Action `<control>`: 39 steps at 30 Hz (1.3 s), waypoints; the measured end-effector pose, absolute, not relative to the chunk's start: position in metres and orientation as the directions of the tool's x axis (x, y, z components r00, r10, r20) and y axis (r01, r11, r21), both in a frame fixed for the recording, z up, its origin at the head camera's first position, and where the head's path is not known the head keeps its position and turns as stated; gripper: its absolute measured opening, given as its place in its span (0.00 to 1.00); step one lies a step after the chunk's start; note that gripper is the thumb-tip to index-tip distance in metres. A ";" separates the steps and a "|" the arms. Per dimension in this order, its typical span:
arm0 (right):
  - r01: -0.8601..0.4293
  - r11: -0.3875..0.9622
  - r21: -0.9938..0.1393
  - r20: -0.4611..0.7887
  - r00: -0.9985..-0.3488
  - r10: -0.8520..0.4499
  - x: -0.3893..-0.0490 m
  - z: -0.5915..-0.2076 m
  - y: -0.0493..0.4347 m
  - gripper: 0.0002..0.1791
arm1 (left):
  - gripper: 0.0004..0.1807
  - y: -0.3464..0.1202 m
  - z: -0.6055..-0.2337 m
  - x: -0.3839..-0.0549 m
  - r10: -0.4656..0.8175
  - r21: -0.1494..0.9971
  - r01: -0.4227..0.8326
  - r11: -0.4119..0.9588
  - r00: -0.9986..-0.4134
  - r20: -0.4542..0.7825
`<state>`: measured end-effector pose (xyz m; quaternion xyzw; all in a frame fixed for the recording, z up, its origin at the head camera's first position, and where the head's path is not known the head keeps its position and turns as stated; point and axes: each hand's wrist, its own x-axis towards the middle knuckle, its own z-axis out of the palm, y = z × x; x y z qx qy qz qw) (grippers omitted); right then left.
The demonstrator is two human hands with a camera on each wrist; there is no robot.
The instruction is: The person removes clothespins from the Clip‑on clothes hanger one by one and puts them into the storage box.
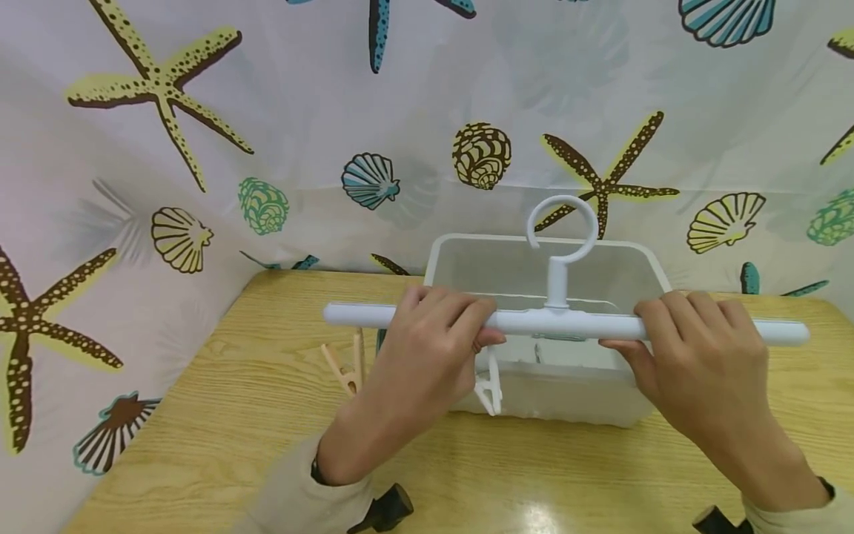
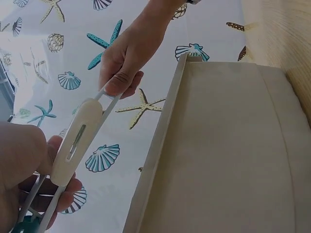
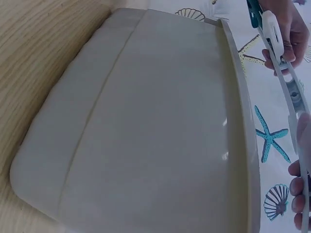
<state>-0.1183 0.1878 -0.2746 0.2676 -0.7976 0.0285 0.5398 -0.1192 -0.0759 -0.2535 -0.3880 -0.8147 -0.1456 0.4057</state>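
Both hands hold a white clip hanger (image 1: 587,324) level, its open round hook (image 1: 563,199) pointing up. My left hand (image 1: 434,348) grips the bar left of the hook, fingers over the top and thumb below. On the other side my right hand (image 1: 707,363) grips it the same way. A white clip (image 1: 490,386) hangs under the bar beside the left hand, and a tan clip (image 1: 345,365) shows below the left end. In the left wrist view a teal clip (image 2: 26,225) is partly hidden by the left fingers.
Behind and below the hanger stands a white plastic bin (image 1: 554,397) on the wooden table (image 1: 267,400), pale things showing inside it. A cloth with starfish and shells (image 1: 300,96) hangs at the back and left. Black wrist devices (image 1: 390,508) sit near the sleeves.
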 end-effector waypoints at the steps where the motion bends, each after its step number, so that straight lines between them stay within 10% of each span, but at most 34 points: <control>1: -0.456 0.856 0.244 0.885 -0.257 -0.389 -0.118 -0.276 0.187 0.32 | 0.09 -0.076 -0.254 -0.119 0.514 -0.070 0.752 0.655 -0.376 0.771; 5: -0.449 0.863 0.232 0.915 -0.200 -0.351 -0.120 -0.279 0.183 0.32 | 0.08 -0.076 -0.255 -0.118 0.503 -0.052 0.773 0.632 -0.357 0.787; 11: -0.413 0.888 0.203 0.930 -0.202 -0.306 -0.122 -0.281 0.185 0.33 | 0.10 -0.082 -0.249 -0.104 0.385 -0.066 0.860 0.507 -0.157 0.910; 17: -0.364 0.914 0.177 0.935 -0.227 -0.272 -0.120 -0.278 0.190 0.34 | 0.26 -0.084 -0.261 -0.078 0.386 0.097 0.744 0.661 -0.448 0.807; 28: -0.323 0.936 0.139 0.944 -0.242 -0.224 -0.107 -0.270 0.184 0.34 | 0.26 -0.070 -0.272 -0.075 0.379 0.377 0.624 0.685 -0.747 0.547; 35: -0.314 0.942 0.117 0.950 -0.243 -0.198 -0.105 -0.268 0.187 0.36 | 0.21 -0.060 -0.284 -0.087 0.457 0.897 0.431 0.098 -0.820 0.344; 39: -0.329 0.936 0.123 0.941 -0.262 -0.216 -0.105 -0.269 0.188 0.35 | 0.18 -0.054 -0.291 -0.093 0.463 0.933 0.210 -0.292 -0.822 0.331</control>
